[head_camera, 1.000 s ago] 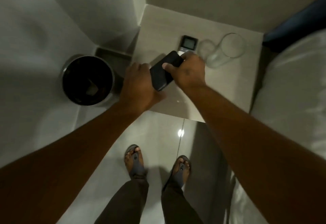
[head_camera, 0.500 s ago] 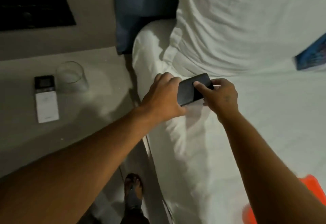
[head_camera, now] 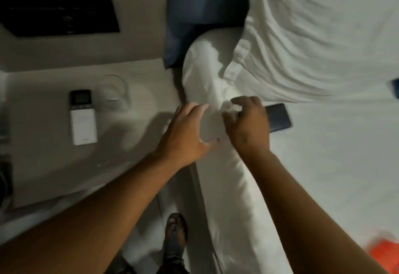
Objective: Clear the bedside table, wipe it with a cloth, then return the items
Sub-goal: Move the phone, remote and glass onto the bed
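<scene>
A black phone (head_camera: 278, 117) lies flat on the white bed sheet (head_camera: 323, 155), just right of my right hand (head_camera: 246, 124). That hand is empty, fingers spread and curled, over the bed's edge. My left hand (head_camera: 185, 133) hovers open beside it, between bed and bedside table (head_camera: 49, 165). On the table lie a white remote with a dark screen (head_camera: 83, 117) and a clear drinking glass (head_camera: 114, 93) right of it. Neither hand touches the phone.
A white pillow (head_camera: 323, 36) and a dark blue headboard (head_camera: 205, 4) lie at the top. A black panel (head_camera: 60, 15) sits in the wall above the table. Something orange (head_camera: 386, 254) shows at the bed's lower right. My sandalled foot (head_camera: 176, 232) stands on the floor.
The phone was carried from the table to the bed, held in both hands. Now it lies on the sheet, and both hands have let go and drawn back left.
</scene>
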The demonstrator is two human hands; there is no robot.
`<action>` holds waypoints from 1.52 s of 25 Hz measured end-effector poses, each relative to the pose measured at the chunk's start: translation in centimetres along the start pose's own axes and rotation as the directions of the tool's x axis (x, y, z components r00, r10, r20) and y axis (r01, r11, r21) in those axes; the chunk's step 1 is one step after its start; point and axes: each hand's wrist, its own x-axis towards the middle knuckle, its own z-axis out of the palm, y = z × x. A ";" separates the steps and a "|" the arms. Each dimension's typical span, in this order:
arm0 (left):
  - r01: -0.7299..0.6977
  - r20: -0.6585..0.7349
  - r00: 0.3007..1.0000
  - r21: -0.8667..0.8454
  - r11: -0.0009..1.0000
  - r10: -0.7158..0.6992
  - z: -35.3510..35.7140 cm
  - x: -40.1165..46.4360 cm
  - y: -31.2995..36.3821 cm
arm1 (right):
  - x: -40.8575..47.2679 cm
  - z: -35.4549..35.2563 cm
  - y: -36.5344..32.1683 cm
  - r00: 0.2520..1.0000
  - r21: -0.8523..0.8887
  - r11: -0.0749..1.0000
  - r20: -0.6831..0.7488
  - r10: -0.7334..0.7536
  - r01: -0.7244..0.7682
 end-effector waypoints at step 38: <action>-0.100 0.030 0.995 0.066 0.993 0.098 1.0 -8.5 5.8 | -13.3 -2.4 1.4 0.654 0.812 0.263 0.181 0.735 -0.520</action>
